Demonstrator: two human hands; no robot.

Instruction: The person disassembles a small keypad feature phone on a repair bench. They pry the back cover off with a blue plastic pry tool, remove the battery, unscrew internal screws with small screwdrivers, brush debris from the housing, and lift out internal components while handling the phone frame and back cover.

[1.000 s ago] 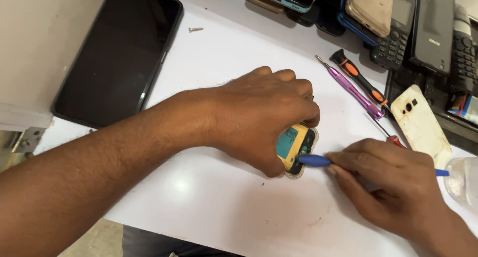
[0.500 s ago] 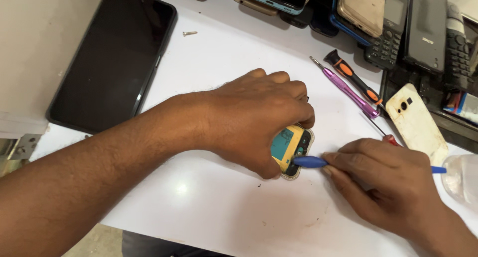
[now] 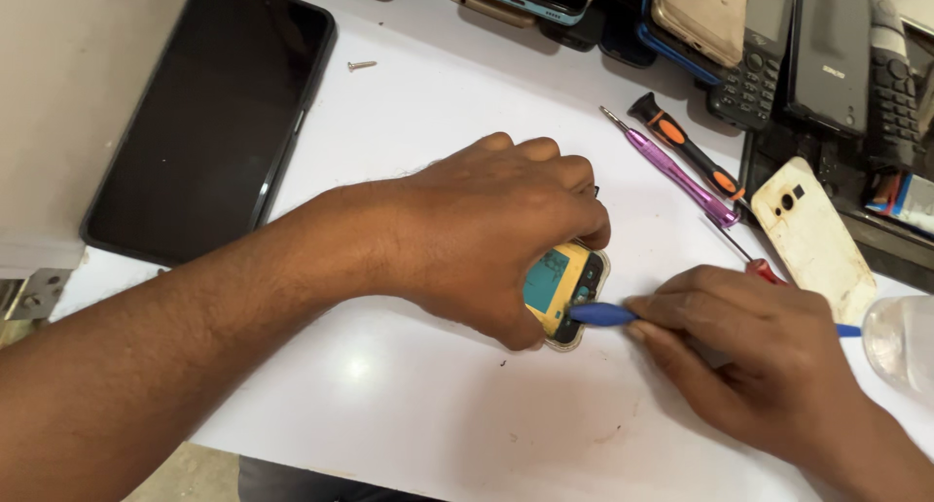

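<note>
At the middle of the white table [image 3: 438,103], your left hand [image 3: 486,234] clamps down over a small yellow phone [image 3: 564,290], fingers closed around it. Your right hand [image 3: 749,351], at four o'clock, pinches a blue pry tool [image 3: 601,314] whose tip touches the phone's keypad end. Two screwdrivers [image 3: 681,166] lie at one o'clock, a black tablet [image 3: 209,113] at ten.

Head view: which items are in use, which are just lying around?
In use: left hand pinning small yellow phone; right hand working blue pry tool at its edge.

Lying about: black tablet, loose screw, purple screwdriver, orange-black screwdriver, white phone cover, phone pile.
</note>
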